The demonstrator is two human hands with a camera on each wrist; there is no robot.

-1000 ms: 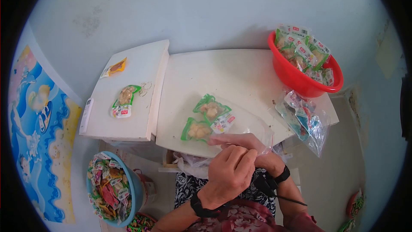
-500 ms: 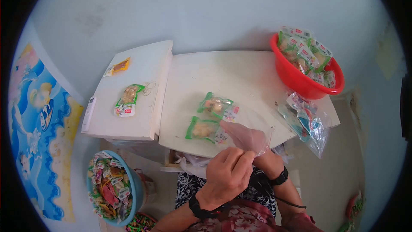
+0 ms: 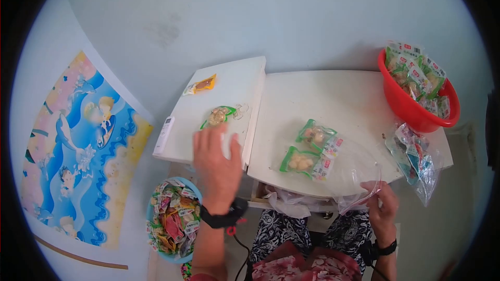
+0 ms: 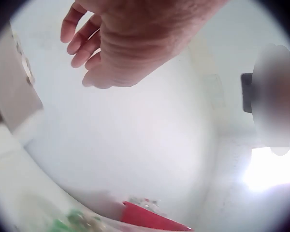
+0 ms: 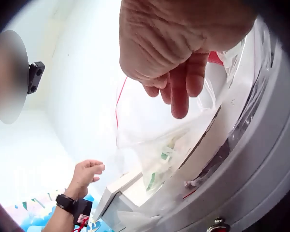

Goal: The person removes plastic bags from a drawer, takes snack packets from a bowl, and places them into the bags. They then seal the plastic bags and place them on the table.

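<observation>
The left hand [image 3: 214, 164] reaches over the raised white board at the left, fingers spread, just below a green-edged food packet [image 3: 217, 116] that it partly covers. In the left wrist view the left hand [image 4: 135, 43] holds nothing. At the table's front edge the right hand [image 3: 383, 205] pinches the rim of a clear plastic bag [image 3: 359, 169]; in the right wrist view the right hand [image 5: 179, 43] is at the bag's red-lined mouth. Two green-edged packets [image 3: 301, 161] [image 3: 316, 135] lie at the far end of the bag on the white table.
A red basin [image 3: 411, 106] of packets stands back right, with a clear bag of blue packets [image 3: 416, 153] before it. The left board holds a yellow packet [image 3: 200, 84] and a white remote [image 3: 164, 134]. A blue tub [image 3: 195, 190] of wrappers is below left.
The left hand has let go of the bag and moved left over the board. The right hand has come out of the bag and now pinches its rim. The head view has turned left.
</observation>
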